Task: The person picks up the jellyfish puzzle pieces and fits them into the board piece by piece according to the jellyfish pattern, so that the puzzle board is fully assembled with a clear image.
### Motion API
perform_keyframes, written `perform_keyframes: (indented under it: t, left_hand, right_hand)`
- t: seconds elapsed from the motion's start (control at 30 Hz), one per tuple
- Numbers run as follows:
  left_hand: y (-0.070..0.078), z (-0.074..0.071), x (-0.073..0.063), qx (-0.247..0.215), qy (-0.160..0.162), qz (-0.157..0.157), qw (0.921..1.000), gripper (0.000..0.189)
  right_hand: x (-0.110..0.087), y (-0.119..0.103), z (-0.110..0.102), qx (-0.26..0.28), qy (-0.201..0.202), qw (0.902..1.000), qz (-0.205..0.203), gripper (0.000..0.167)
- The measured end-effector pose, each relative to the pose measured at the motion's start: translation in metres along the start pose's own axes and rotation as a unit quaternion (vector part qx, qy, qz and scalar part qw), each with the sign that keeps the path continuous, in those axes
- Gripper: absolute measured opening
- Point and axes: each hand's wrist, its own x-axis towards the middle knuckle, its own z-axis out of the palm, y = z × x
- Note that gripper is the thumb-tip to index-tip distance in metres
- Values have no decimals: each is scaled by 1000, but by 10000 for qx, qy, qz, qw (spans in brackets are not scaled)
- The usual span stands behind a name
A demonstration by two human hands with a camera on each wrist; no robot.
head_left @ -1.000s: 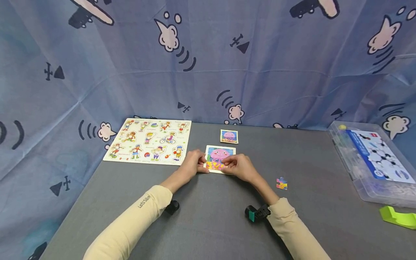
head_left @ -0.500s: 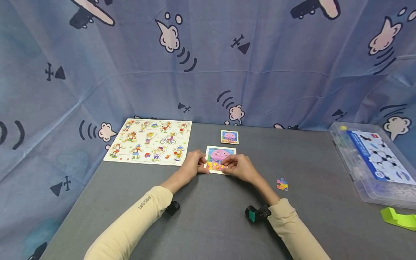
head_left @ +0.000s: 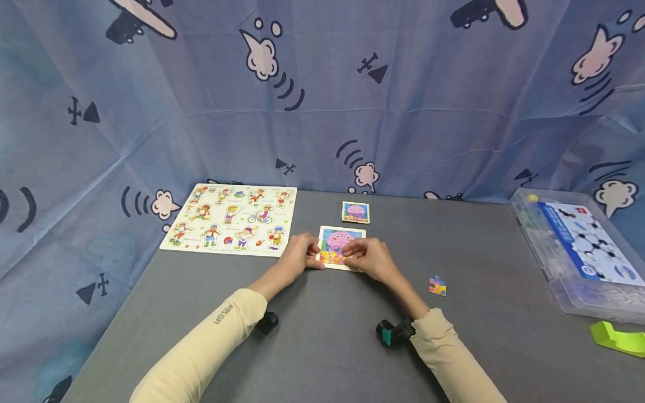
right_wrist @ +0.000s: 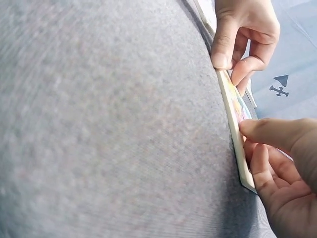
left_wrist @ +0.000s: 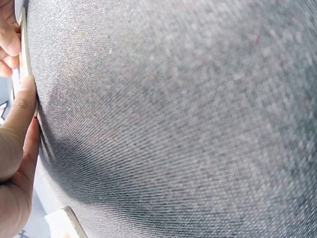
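Note:
A small framed jigsaw puzzle (head_left: 339, 238) with a pink jellyfish picture lies on the table in the head view. My left hand (head_left: 299, 252) holds its left edge and near corner, with the thumb along the front side. Over the lower right of the picture, my right hand (head_left: 372, 258) has its thumb and fingers curled together at a puzzle piece, which they mostly hide. In the right wrist view the right thumb (right_wrist: 270, 131) touches the puzzle's face near the pale frame edge (right_wrist: 230, 109). A loose jigsaw piece (head_left: 437, 285) in yellow, pink and blue lies to the right.
Behind the puzzle lies a smaller square jellyfish picture (head_left: 355, 212). A large white board with cartoon children (head_left: 237, 218) is close to the left hand. At far right are a clear plastic case (head_left: 559, 280) and a lime-green plastic part (head_left: 617, 338). A printed cloth (head_left: 312, 129) hangs behind.
My right wrist has shifted slightly left, with its fingers staying at the same part of the puzzle. The left hand, the puzzle and the loose piece have not visibly moved.

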Motion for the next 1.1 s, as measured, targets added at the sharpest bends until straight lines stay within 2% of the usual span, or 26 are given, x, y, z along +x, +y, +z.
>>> perform_keyframes:
  t: [0.07,0.17,0.3,0.43,0.53,0.67,0.83,1.1]
  left_hand:
    - [0,0,0,68,3,50,10000,37]
    - [0,0,-1,116,-9,106,9999,38]
    - [1,0,-2,47,-46,102,9999,37]
    - [3,-2,-2,-2,-61,25,10000,37]
    - [4,-3,-1,-7,-92,-66,9999,36]
    - [5,-3,0,26,-173,-211,9996,36]
    - [6,-2,0,76,-173,-260,9995,35]
    - [5,-1,-1,78,-97,-250,9996,36]
  right_hand:
    - [0,0,-1,202,-65,9998,36,17]
    - [-2,2,-4,920,-246,9952,224,22]
    - [-7,6,-12,2001,-296,9768,695,31]
    - [-14,8,-25,2416,-175,9645,1049,38]
    - [-21,9,-36,2383,-116,9636,1204,40]
    - [-35,14,-53,2069,-30,9703,1252,41]
    - [-55,24,-73,1688,96,9781,1211,41]
    - [-87,38,-103,1257,348,9840,1210,44]
